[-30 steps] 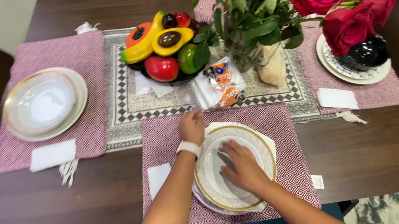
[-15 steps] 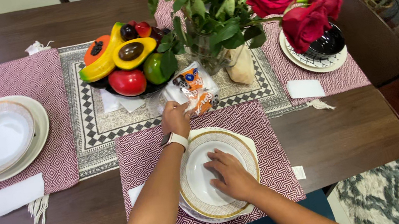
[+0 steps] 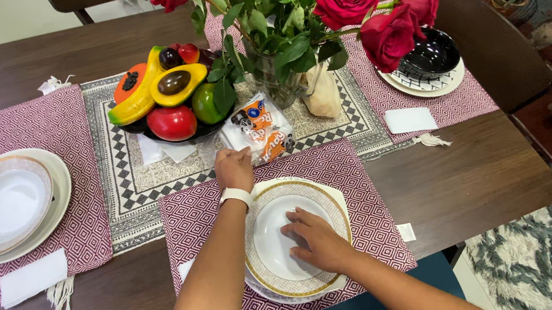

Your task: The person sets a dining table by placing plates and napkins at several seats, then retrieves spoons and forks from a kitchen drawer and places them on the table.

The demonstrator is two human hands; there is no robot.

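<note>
Left hand (image 3: 235, 169) now off the plate rim, fingers closing on the snack packet (image 3: 259, 130) beside the fruit bowl (image 3: 165, 132); right hand (image 3: 319, 240) flat, open, inside the gold-rimmed plate (image 3: 296, 236), steadying it.

One camera sits on the person's head. It looks down, from close up, at the dark brown wooden table (image 3: 457, 181).
</note>
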